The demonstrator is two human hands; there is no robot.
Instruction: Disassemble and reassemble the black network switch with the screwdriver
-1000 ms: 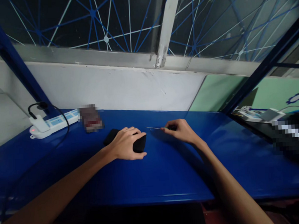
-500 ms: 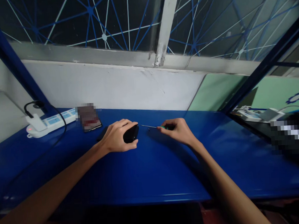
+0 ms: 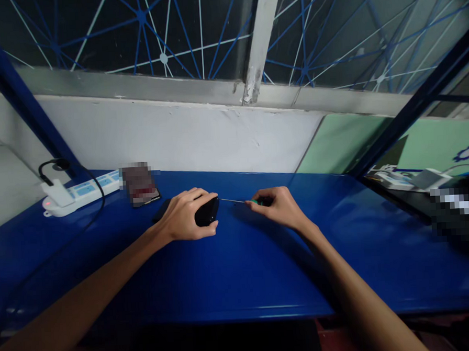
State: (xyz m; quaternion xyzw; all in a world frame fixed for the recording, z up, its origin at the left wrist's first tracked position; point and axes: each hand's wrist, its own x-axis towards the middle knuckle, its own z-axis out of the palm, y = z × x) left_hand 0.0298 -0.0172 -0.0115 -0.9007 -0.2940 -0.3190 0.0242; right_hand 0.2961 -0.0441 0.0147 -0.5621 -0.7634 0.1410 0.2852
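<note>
My left hand [image 3: 187,214] grips a small black device [image 3: 206,213] against the table, thumb along its near side and fingers over its top. Its exact kind is hard to make out; the end facing right shows small spots. A screwdriver [image 3: 232,200] with a thin metal shaft and a green and black handle lies level in my right hand [image 3: 275,205], pinched between thumb and fingers. Its tip meets the device's right end near the far corner. Beneath the shaft, a tiny dark piece [image 3: 235,204] sits on the table. A flat black item [image 3: 161,211] shows behind my left wrist.
The blue table [image 3: 232,280] ends in a front edge close to me. At the back left lie a white power strip [image 3: 89,191] with a plugged-in adapter, a black cable [image 3: 102,201] and a blurred dark flat object [image 3: 140,185]. Boxes and electronics [image 3: 427,180] stand at the right.
The screwdriver has moved slightly left, closing the gap between its tip and the black device. Both hands keep their hold.
</note>
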